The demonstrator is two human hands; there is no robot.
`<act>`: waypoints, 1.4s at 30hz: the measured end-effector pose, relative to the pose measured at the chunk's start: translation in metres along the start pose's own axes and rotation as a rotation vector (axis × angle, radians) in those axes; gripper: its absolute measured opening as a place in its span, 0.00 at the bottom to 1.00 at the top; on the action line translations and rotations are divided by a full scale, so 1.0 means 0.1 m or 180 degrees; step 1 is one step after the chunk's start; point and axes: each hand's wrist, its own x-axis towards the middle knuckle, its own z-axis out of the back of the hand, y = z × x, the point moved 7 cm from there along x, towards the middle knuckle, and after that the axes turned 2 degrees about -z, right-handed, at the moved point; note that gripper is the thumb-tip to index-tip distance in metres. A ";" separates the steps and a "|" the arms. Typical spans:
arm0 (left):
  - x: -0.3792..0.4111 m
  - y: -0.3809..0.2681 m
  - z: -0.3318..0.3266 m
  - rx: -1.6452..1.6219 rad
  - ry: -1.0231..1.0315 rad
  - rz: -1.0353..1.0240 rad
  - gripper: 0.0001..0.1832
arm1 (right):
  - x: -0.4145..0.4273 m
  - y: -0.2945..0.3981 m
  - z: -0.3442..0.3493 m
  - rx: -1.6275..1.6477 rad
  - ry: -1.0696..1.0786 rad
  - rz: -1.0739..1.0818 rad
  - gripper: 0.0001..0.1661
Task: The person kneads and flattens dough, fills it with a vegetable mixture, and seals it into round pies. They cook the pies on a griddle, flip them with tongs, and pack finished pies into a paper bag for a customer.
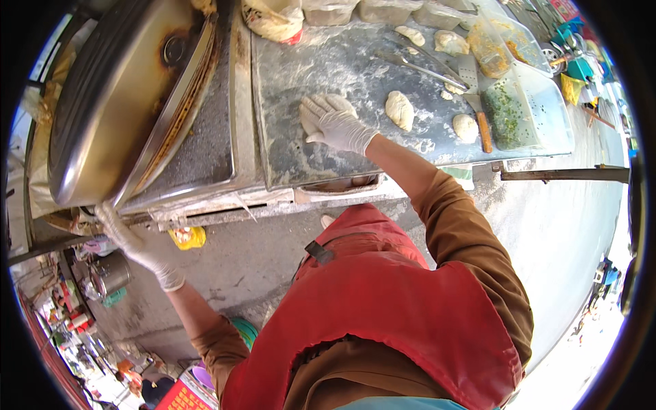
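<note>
My right hand [335, 123], in a thin white glove, lies palm down on the floured worktop [302, 66]. Its fingers are stretched out and the thumb is apart. Something pale, possibly dough, shows under the palm, but the glove's colour makes this hard to tell. My left hand [136, 246], also gloved, reaches to the front corner of a domed metal lid [123, 102]. Its fingertips are at the lid's lower edge, and their grip is unclear. The lid is tilted up over a dark griddle [200, 148]. One dough piece [400, 110] sits right of my right hand, another [465, 128] farther right.
A wooden-handled spatula [482, 115] and metal tongs [430, 69] lie on the worktop. Plastic tubs hold chopped greens [505, 113] and an orange-brown filling [487, 48]. Smaller dough pieces [451, 42] are at the back. A metal bar [564, 175] juts out at right.
</note>
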 end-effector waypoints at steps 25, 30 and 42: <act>-0.03 1.06 -0.03 0.1444 0.0217 0.0756 0.36 | -1.30 -2.46 1.25 0.0753 -0.0145 -0.2985 0.11; -0.08 1.13 0.02 0.1157 0.0173 0.0639 0.38 | -1.11 -1.60 1.80 0.3602 -0.2327 -0.3016 0.14; -0.42 2.41 -0.05 -0.0779 -0.0573 -0.0538 0.37 | 1.43 2.28 2.25 0.5598 -0.1304 -0.0857 0.25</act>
